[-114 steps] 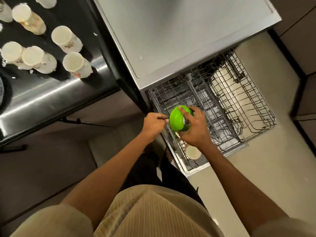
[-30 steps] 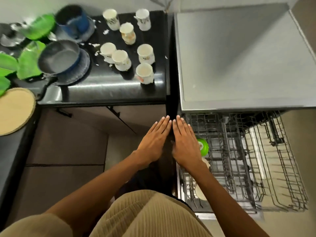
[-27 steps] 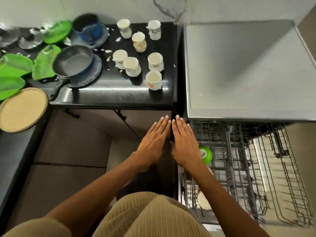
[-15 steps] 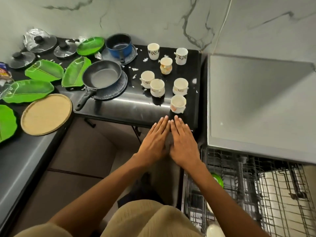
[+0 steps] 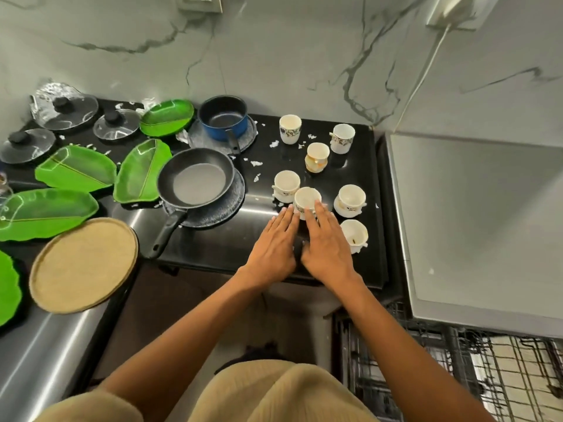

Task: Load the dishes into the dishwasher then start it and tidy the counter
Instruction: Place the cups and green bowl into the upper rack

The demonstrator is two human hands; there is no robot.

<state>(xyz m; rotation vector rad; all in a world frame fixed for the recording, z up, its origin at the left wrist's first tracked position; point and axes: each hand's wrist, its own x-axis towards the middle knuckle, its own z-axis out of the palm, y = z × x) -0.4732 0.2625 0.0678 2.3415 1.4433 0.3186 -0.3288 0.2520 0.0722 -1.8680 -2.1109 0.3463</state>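
A: What has changed in the last second?

B: Both hands have come up from beside the dishwasher rack (image 5: 487,376) to the black desk (image 5: 213,248). The green bowl seen in the rack earlier is out of view now. So I judge one piece is loaded and the next pick is starting.

A: Run me across, left to right.

B: At far left are glass lids (image 5: 65,109) with black knobs, then glossy green leaf-shaped plates (image 5: 74,173) with ribbed veins, and a round tan board (image 5: 83,264) with a raised rim. Next comes a matte dark frying pan (image 5: 195,181) on a speckled plate, with a blue saucepan (image 5: 224,120) behind it. White crumbs dot the shiny desk.

A: And the hands?

B: The left hand (image 5: 274,245) lies flat, fingers (image 5: 285,222) straight and together, holding nothing. The right hand (image 5: 327,245) is the same, its fingertips touching the nearest white cup (image 5: 307,199). Six more small cups stand around, smooth and ceramic-looking, some with printed bands.

A: Much left?

B: Nearly everything is still on the desk
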